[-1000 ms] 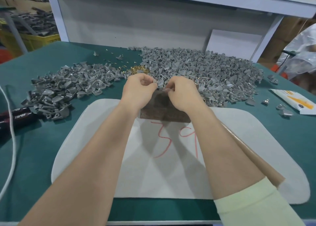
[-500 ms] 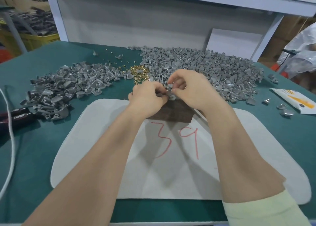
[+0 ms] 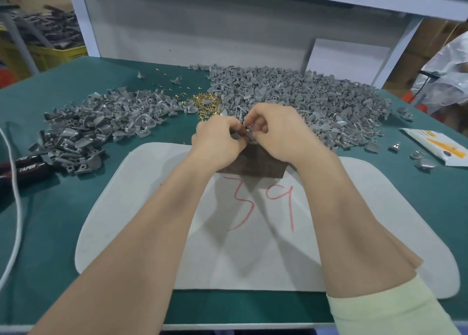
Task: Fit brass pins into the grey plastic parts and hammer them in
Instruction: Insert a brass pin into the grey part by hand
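Note:
My left hand (image 3: 217, 142) and my right hand (image 3: 276, 132) meet above a dark brown block (image 3: 253, 164) at the far edge of the white mat (image 3: 141, 208). Between their fingertips they pinch a small grey plastic part (image 3: 249, 135); a brass pin (image 3: 246, 126) shows at the fingertips, and I cannot tell which hand holds it. A small heap of brass pins (image 3: 206, 105) lies just beyond the hands. A big pile of grey parts (image 3: 304, 99) spreads behind and to the right, and a second pile (image 3: 101, 121) lies at the left.
A wooden handle (image 3: 402, 251) runs under my right forearm on the mat. Red-and-black tool handles (image 3: 27, 166) and a white cord (image 3: 15, 208) lie at the left. A white packet (image 3: 438, 147) and loose grey parts sit at the right. A white shelf frame stands behind the table.
Both hands drew back from the piles and rose slightly over the brown block, closing together on the small part. The pin heap behind them came into view.

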{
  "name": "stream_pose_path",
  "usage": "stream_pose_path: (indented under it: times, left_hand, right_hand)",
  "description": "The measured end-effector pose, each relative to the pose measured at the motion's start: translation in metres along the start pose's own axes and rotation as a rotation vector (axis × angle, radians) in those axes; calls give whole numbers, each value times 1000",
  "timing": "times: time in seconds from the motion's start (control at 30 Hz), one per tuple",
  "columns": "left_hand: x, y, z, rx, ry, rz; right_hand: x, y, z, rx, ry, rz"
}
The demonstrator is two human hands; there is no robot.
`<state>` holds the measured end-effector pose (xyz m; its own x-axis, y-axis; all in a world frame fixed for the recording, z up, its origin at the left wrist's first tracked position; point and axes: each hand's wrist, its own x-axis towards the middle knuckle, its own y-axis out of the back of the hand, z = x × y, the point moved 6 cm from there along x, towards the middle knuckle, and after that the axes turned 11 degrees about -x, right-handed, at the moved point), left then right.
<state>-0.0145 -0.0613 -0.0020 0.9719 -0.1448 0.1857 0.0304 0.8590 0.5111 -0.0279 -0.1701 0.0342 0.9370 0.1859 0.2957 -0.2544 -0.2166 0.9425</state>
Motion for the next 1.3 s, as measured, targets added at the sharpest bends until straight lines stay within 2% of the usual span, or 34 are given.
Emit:
stream_pose_path:
  times: [0.4, 0.77, 1.07, 1.3]
  left_hand:
    - [-1, 1, 0, -10, -9, 28]
    - [-2, 2, 1, 10, -17, 32]
    - [-3, 3, 3, 26, -9, 39]
    - [-3, 3, 3, 28, -15, 57]
  right_hand:
    - [5, -7, 16, 27, -84, -32]
    - [4, -5, 11, -30, -73, -27]
    - [1, -3, 16, 54, -122, -30]
    - [2, -2, 9, -80, -74, -39]
